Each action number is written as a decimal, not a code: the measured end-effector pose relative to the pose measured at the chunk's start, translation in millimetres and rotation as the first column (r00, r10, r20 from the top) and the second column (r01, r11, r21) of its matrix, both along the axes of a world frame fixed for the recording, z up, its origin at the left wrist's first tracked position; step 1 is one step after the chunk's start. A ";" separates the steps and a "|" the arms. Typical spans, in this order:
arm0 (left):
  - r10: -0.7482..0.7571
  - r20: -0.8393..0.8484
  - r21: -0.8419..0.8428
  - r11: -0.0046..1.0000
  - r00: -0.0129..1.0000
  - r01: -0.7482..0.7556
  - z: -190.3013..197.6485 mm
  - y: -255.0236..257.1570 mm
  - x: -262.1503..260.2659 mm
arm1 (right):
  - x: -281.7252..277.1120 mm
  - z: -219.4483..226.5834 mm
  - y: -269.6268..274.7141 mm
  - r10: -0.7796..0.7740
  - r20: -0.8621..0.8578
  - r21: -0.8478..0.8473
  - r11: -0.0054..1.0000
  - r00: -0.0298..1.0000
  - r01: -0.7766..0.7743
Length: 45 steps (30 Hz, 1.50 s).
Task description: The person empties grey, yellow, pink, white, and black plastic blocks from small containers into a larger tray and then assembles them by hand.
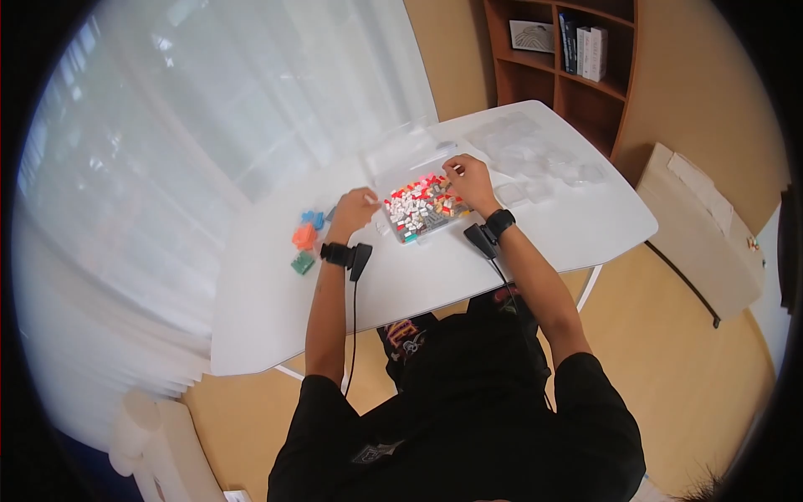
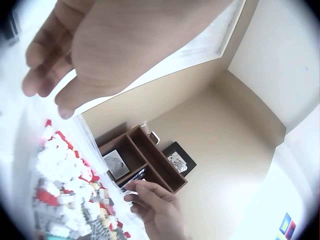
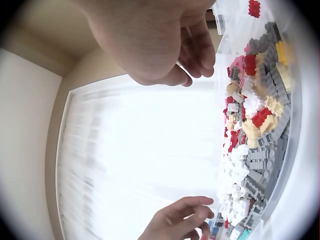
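Note:
A clear plastic box (image 1: 416, 240) full of small building bricks (image 3: 250, 155) sits on the white table. White, red, grey, tan and pink pieces make up the pile. My left hand (image 1: 356, 209) is raised beside the box's left side; its thumb and fingers are apart in the left wrist view, with nothing between them. Over the back right part of the box is my right hand (image 1: 471, 182), fingers loosely bent. In the right wrist view its thumb and fingertips stand apart above the bricks, and no brick shows between them.
Blue bricks (image 1: 313, 219), an orange brick cluster (image 1: 304, 237) and a green brick piece (image 1: 303, 263) lie left of the box. Clear plastic bags (image 1: 535, 151) spread over the table's back right. A white curtain (image 1: 251, 100) hangs close behind the table (image 1: 401, 289); a wooden bookshelf (image 1: 556, 71) stands beyond.

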<state>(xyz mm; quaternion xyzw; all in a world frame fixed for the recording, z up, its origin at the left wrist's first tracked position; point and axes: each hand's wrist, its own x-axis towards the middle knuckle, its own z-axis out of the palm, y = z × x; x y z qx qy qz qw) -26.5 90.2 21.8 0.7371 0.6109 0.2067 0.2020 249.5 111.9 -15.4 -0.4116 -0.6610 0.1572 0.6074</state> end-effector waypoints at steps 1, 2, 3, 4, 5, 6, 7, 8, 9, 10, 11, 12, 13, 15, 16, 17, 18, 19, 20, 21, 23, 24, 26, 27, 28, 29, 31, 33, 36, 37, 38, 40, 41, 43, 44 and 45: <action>-0.002 -0.009 -0.005 1.000 1.000 0.002 -4.5 -6.4 -1.7 | -0.6 0.1 0.1 0.004 0.008 0.005 1.000 1.000 -0.004; -0.004 -0.067 0.011 1.000 0.998 0.004 -2.3 -19.6 -0.7 | -2.9 -0.6 0.1 0.014 0.019 0.008 1.000 1.000 -0.014; -0.001 -0.124 0.026 1.000 0.992 0.004 -2.5 -31.0 -1.7 | -5.4 -1.1 0.0 0.023 0.013 0.002 1.000 1.000 -0.023; 0.007 -0.128 0.022 1.000 0.992 -0.004 -16.6 -32.4 -8.5 | -7.0 -0.9 0.0 0.027 0.021 -0.012 1.000 0.999 -0.027; -0.072 -0.167 0.233 0.966 0.983 0.111 -37.7 -26.4 -16.0 | -7.6 -0.2 -0.2 0.028 0.030 -0.024 0.999 0.999 -0.027; -0.145 -0.222 0.426 0.875 0.964 0.229 -45.2 -25.8 -15.8 | -8.1 1.1 -1.5 0.028 0.028 -0.026 0.999 0.999 -0.027; -0.111 -0.198 0.378 0.908 0.974 0.180 -50.8 -23.2 -16.0 | -8.4 2.2 -3.0 0.037 0.036 -0.031 0.999 0.999 -0.036; -0.118 -0.200 0.377 0.907 0.973 0.188 -49.9 -20.5 -15.2 | -7.3 2.2 -3.4 0.043 0.044 -0.035 0.999 0.998 -0.041; -0.113 -0.144 0.255 0.956 0.983 0.147 -48.5 -17.1 -15.2 | -6.2 1.9 -3.3 0.034 0.042 -0.036 0.999 0.999 -0.033; -0.098 -0.090 0.124 0.986 0.991 0.109 -48.3 -14.7 -14.5 | -5.8 1.5 -3.3 0.023 0.051 -0.029 0.999 0.998 -0.022; -0.103 -0.092 0.121 0.986 0.990 0.114 -43.9 -17.3 -10.4 | -5.4 0.0 -2.8 0.015 0.061 -0.023 1.000 0.998 -0.014; -0.082 -0.032 0.080 0.993 0.996 0.085 -35.9 -23.3 -5.4 | -4.6 -0.9 -2.3 0.014 0.058 -0.026 1.000 0.998 -0.013; -0.056 0.029 0.039 0.998 0.998 0.055 -30.8 -27.7 -2.9 | -4.6 -1.5 -1.5 0.016 0.058 -0.031 0.999 0.998 -0.014; -0.090 0.008 0.082 0.993 0.996 0.089 -33.7 -25.7 -6.6 | -5.8 -2.4 -0.7 0.020 0.056 -0.037 0.999 0.998 -0.018; -0.125 -0.012 0.127 0.984 0.992 0.125 -34.6 -24.5 -8.1 | -6.0 -2.5 -0.2 0.023 0.058 -0.037 0.999 0.998 -0.021; -0.126 -0.014 0.127 0.984 0.992 0.127 -35.5 -23.0 -11.1 | -5.5 -2.4 -0.3 0.024 0.060 -0.036 0.999 0.998 -0.022; -0.108 0.017 0.092 0.990 0.994 0.106 -35.7 -21.6 -15.2 | -5.5 -2.4 -0.5 0.022 0.058 -0.036 0.999 0.998 -0.020; -0.089 0.047 0.057 0.995 0.995 0.086 -36.3 -19.9 -18.7 | -6.1 -2.4 -0.6 0.021 0.054 -0.031 0.999 0.998 -0.020; -0.092 0.043 0.057 0.994 0.995 0.090 -29.9 -20.5 -18.2 | -6.2 -2.4 -0.9 0.020 0.049 -0.025 0.999 0.999 -0.019; -0.054 0.030 0.045 0.998 0.998 0.053 -18.5 -21.1 -16.8 | -6.0 -2.0 -0.5 0.016 0.043 -0.024 1.000 0.999 -0.015; -0.011 0.019 0.030 0.999 1.000 0.010 -5.7 -16.2 -11.8 | -6.9 -1.9 -1.0 0.020 0.056 -0.018 1.000 0.998 -0.019; -0.072 0.150 0.049 0.997 0.986 0.065 -2.6 -8.8 -7.3 | -7.9 -1.7 -2.0 0.026 0.059 -0.022 0.999 0.998 -0.025; -0.125 0.283 0.076 0.991 0.951 0.108 0.6 6.5 6.8 | -9.8 -0.8 -2.4 0.070 0.058 -0.042 0.997 0.996 -0.068; -0.152 0.403 0.061 0.988 0.902 0.140 -0.1 14.8 18.8 | -11.6 -1.6 -2.1 0.075 0.062 -0.044 0.996 0.995 -0.072; -0.177 0.517 0.051 0.983 0.838 0.176 -1.0 19.9 28.8 | -13.0 -2.5 -2.3 0.149 0.007 -0.120 0.982 0.989 -0.147; -0.180 0.520 0.051 0.982 0.835 0.180 -0.7 22.4 36.8 | -12.3 -4.6 -1.6 0.212 -0.052 -0.192 0.957 0.976 -0.218; -0.103 0.625 -0.099 0.973 0.774 0.210 2.9 28.7 52.7 | -12.7 -8.1 0.6 0.244 -0.064 -0.213 0.944 0.968 -0.252; -0.105 0.586 -0.083 0.978 0.803 0.189 0.6 29.4 62.7 | -14.5 -6.0 -2.8 0.326 -0.190 -0.264 0.891 0.926 -0.368; -0.156 0.571 -0.012 0.980 0.806 0.198 -8.8 25.4 67.7 | -16.9 -3.6 -6.8 0.424 -0.337 -0.279 0.808 0.841 -0.519; -0.218 0.595 0.049 0.970 0.774 0.236 -12.3 23.5 68.4 | -18.2 -3.1 -8.9 0.424 -0.343 -0.280 0.806 0.838 -0.522; -0.215 0.593 0.044 0.971 0.776 0.235 -14.4 20.4 69.6 | -18.7 -4.3 -9.4 0.452 -0.336 -0.314 0.773 0.826 -0.551; -0.310 0.562 0.116 0.947 0.766 0.299 -14.5 17.4 73.6 | -18.1 -3.2 -8.1 0.477 -0.328 -0.343 0.744 0.815 -0.574; -0.317 0.561 0.119 0.945 0.765 0.305 -14.7 15.1 74.7 | -18.9 -5.5 -5.3 0.492 -0.353 -0.342 0.724 0.796 -0.599; -0.231 0.641 0.094 0.970 0.732 0.223 -16.5 8.1 75.9 | -18.5 -10.1 -0.1 0.501 -0.377 -0.339 0.708 0.779 -0.619; -0.235 0.641 0.096 0.969 0.730 0.228 -21.1 8.8 74.6 | -18.5 -10.5 0.5 0.478 -0.397 -0.338 0.717 0.783 -0.609; -0.255 0.589 0.187 0.966 0.767 0.177 -26.1 9.0 73.4 | -18.0 -10.9 0.8 0.456 -0.416 -0.339 0.725 0.787 -0.600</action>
